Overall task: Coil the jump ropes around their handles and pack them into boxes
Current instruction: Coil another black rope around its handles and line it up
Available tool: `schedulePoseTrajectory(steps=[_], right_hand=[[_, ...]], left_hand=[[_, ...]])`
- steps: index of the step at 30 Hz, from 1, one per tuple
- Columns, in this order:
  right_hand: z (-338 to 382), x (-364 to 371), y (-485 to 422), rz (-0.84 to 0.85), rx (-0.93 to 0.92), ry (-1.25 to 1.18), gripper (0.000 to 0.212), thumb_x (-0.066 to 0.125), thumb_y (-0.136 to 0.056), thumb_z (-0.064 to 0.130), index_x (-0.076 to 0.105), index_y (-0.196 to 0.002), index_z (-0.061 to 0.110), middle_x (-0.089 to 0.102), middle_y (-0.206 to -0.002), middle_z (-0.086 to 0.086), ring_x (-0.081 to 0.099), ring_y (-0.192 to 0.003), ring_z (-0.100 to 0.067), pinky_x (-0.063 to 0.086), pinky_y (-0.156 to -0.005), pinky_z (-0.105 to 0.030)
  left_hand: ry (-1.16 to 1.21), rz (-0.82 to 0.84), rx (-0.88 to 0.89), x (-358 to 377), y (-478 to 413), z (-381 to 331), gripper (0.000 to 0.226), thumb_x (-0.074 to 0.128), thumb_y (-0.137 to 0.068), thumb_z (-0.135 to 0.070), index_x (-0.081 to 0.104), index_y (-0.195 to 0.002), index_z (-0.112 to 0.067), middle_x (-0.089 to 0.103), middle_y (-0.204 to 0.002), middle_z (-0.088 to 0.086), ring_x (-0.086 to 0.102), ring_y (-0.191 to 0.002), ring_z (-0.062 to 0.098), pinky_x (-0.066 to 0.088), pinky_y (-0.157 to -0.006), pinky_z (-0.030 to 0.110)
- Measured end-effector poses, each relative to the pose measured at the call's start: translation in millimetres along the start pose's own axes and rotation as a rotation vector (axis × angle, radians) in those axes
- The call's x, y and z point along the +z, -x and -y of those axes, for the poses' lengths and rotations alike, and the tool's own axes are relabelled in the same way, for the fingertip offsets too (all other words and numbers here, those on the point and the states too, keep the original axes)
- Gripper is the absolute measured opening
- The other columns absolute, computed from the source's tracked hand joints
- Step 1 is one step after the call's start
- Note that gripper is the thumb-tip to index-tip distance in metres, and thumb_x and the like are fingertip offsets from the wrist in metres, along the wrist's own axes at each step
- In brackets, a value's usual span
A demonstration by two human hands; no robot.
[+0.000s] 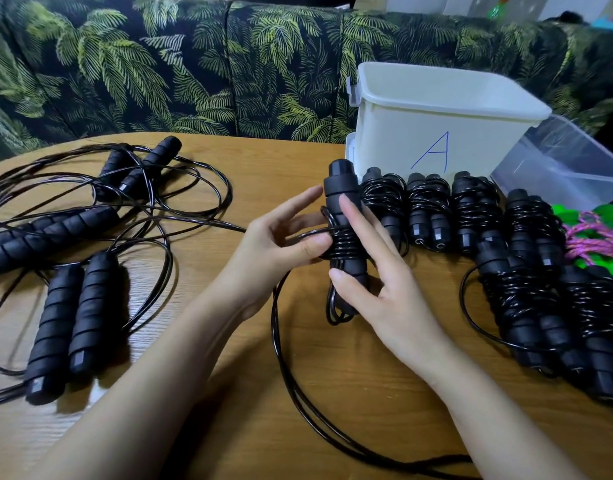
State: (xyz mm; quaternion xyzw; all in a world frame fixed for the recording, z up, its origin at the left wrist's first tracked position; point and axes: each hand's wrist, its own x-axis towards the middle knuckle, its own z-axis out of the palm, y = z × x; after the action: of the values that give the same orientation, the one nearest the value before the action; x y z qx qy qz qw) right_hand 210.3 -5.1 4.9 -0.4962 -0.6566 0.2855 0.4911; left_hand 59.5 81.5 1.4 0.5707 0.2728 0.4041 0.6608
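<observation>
The right hand (378, 282) grips two black handles (341, 195) upright, just in front of the white box (436, 109) marked A, so they stay steady for winding. The left hand (281, 244) pinches the cord (273, 320) against them, I think to keep the turns tight. A few turns are on. The rest loops over the bench (333, 393), nearer than the box. Wound ropes (430, 209) sit right in front of the box, ready to pack. Loose ropes (90, 237) wait far left of the box.
</observation>
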Motion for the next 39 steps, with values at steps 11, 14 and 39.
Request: schedulePoseTrajectory(steps=[11,14,39], right_hand=[[-1.0,16.0,-3.6,0.027,0.094,0.399,0.089,0.062,-0.094,0.013,0.002,-0.155,0.039,0.008,-0.161,0.020,0.010,-0.137,0.020,0.010,-0.099,0.006],[0.0,12.6,-13.3,0.045,0.057,0.287,0.084,0.059,-0.094,0.001,0.011,-0.158,0.027,0.020,-0.153,0.021,0.012,-0.132,0.028,0.012,-0.105,0.002],[-3.3,2.0,-13.2,0.128,0.026,0.663,0.087,0.047,-0.097,0.033,-0.020,-0.148,0.051,-0.018,-0.163,0.009,0.034,-0.142,-0.026,0.046,-0.096,-0.034]], left_hand=[[-0.066,-0.206,0.015,5.6,0.8,-1.7,0.083,0.082,-0.056,-0.027,0.056,-0.134,-0.017,0.069,-0.116,0.002,0.070,-0.095,0.007,0.054,-0.080,0.021],[-0.086,-0.171,-0.004,-4.7,-0.1,-7.3,0.072,0.092,-0.058,-0.025,0.063,-0.124,-0.024,0.070,-0.119,-0.003,0.070,-0.100,0.011,0.055,-0.082,0.025],[-0.109,-0.284,0.090,1.3,1.5,-0.9,0.070,0.089,-0.057,-0.018,0.062,-0.121,-0.024,0.072,-0.096,0.000,0.069,-0.079,0.008,0.054,-0.074,0.021]])
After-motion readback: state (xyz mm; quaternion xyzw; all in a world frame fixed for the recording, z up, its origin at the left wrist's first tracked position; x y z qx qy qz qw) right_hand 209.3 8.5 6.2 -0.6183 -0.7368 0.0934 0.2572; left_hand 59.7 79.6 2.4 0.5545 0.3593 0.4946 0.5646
